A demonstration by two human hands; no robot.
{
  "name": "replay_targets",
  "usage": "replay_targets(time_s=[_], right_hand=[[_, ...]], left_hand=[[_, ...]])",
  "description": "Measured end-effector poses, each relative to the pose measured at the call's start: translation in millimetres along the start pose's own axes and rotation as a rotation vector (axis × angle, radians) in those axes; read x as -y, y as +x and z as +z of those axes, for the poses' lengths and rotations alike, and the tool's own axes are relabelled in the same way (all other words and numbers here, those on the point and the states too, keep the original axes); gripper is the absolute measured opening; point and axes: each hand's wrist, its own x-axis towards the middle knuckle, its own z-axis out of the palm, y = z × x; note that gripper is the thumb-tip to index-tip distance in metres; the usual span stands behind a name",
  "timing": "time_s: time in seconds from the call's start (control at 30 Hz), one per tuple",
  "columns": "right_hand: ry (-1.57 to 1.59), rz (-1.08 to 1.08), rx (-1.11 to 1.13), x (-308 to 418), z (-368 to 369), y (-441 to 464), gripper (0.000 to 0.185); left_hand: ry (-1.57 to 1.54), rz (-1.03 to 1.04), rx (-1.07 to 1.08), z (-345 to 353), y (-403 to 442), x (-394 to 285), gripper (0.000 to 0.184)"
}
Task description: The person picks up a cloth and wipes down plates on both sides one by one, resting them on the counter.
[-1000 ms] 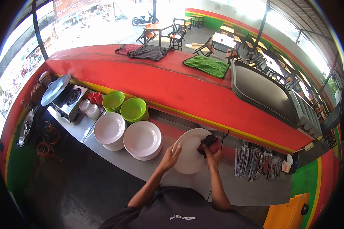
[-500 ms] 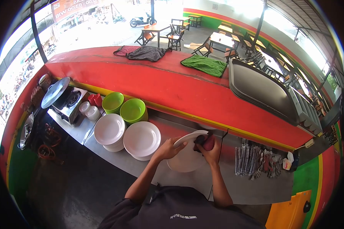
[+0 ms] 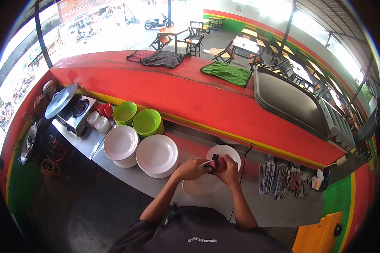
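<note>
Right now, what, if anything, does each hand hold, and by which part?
Left hand: apparently a white plate, by its rim. Right hand: a bunched cloth, part unclear.

A plate (image 3: 228, 151) between plate stacks (image 3: 157, 154) and cutlery (image 3: 271, 179) (bowls (image 3: 147, 121) behind the stacks)

I am wearing a dark, almost black shirt (image 3: 207, 223), and its sleeves (image 3: 133, 234) are stopping near my elbows, leaving my lower arms (image 3: 160, 202) bare. A short row of white marks (image 3: 201, 240) is showing on it, looking like letters too small to read. My left hand (image 3: 190, 170) and right hand (image 3: 227, 170) are showing bare too.
</note>
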Motion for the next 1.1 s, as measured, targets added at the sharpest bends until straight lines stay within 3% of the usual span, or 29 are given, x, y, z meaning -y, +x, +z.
replay_targets(time_s=[0.1, 0.33, 0.5, 0.73, 0.97, 1.1], right_hand=[[0.071, 0.129, -0.039, -2, -1, -1, 0.050], [0.295, 0.407, -0.250, -11, 0, -9, 0.053], [0.045, 0.247, -0.072, -12, 0, -8, 0.055], [-0.111, -0.011, 0.133, -1, 11, -5, 0.054], [0.021, 0.032, 0.146, -8, 2, -4, 0.055], [0.052, 0.042, 0.014, -12, -12, 0, 0.059]], left_hand=[[-0.260, 0.185, -0.140, 12, 3, 19, 0.050], [-0.501, 0.003, -0.226, 4, -25, 7, 0.054], [-0.402, -0.070, -0.234, 21, -17, 38, 0.052], [-0.141, -0.038, -0.134, 19, -6, 15, 0.058], [-0.134, -0.037, -0.087, 20, -3, 7, 0.052], [-0.181, 0.026, -0.117, 7, -10, -9, 0.050]])
